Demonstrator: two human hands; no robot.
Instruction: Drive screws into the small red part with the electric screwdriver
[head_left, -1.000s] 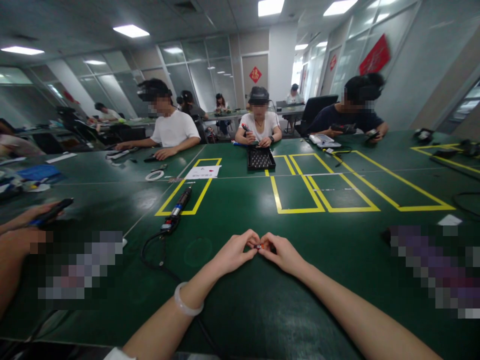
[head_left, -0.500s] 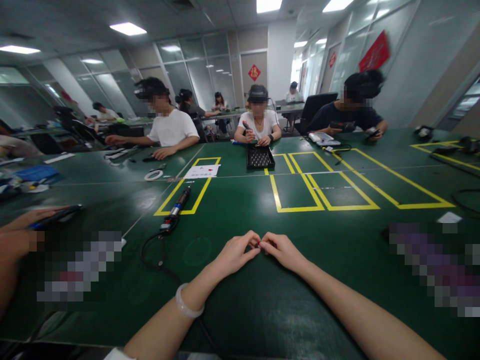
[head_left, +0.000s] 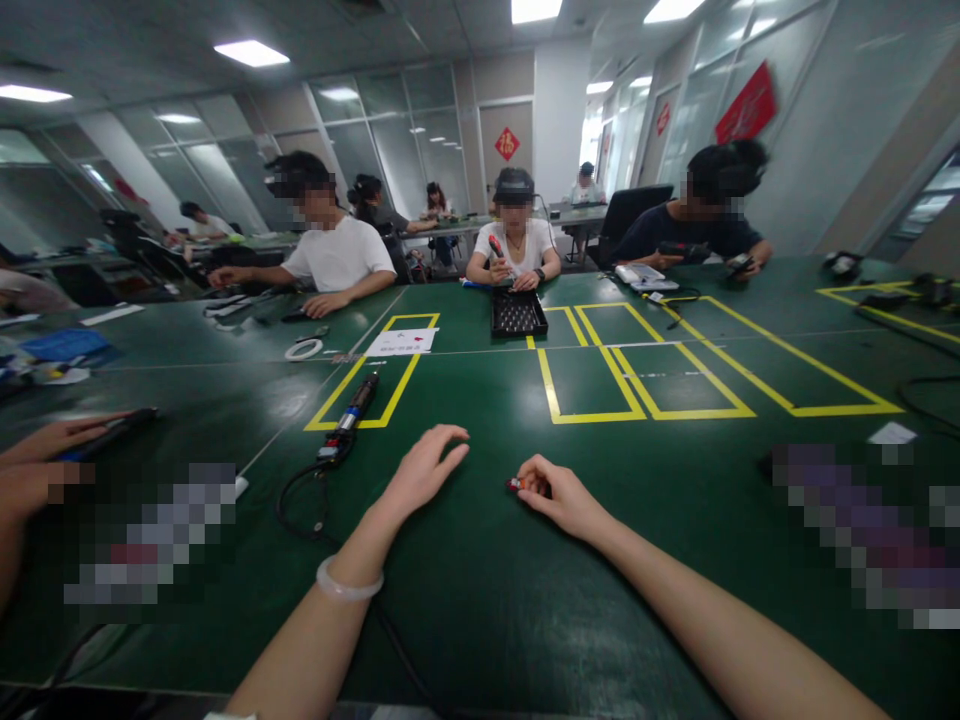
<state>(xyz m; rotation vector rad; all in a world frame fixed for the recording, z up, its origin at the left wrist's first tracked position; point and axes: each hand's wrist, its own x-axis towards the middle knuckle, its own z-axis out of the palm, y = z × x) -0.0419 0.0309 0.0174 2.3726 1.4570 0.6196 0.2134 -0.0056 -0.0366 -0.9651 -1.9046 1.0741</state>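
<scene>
My right hand point(head_left: 562, 495) rests low over the green table point(head_left: 480, 590), its thumb and fingers pinched on a small red and orange piece point(head_left: 514, 484). Most of that piece is hidden by the fingers, and its kind cannot be made out. To the left, my left hand point(head_left: 426, 470) is apart from it with fingers stretched out and nothing in them. Closest to that hand lies a pen-shaped electric screwdriver point(head_left: 352, 410) with a black cable point(head_left: 279, 495), its tip pointing away from me inside a yellow tape outline.
A printed sheet point(head_left: 401, 342) and a white ring point(head_left: 304, 349) lie beyond the screwdriver. Yellow tape outlines point(head_left: 596, 417) mark the table ahead. Opposite, a co-worker sits behind a black tray point(head_left: 519, 315). Another person's hand point(head_left: 60, 435) reaches in at left.
My left hand has let go of the small piece and moved left and slightly forward, its fingers opening. My right hand keeps the piece in nearly the same place.
</scene>
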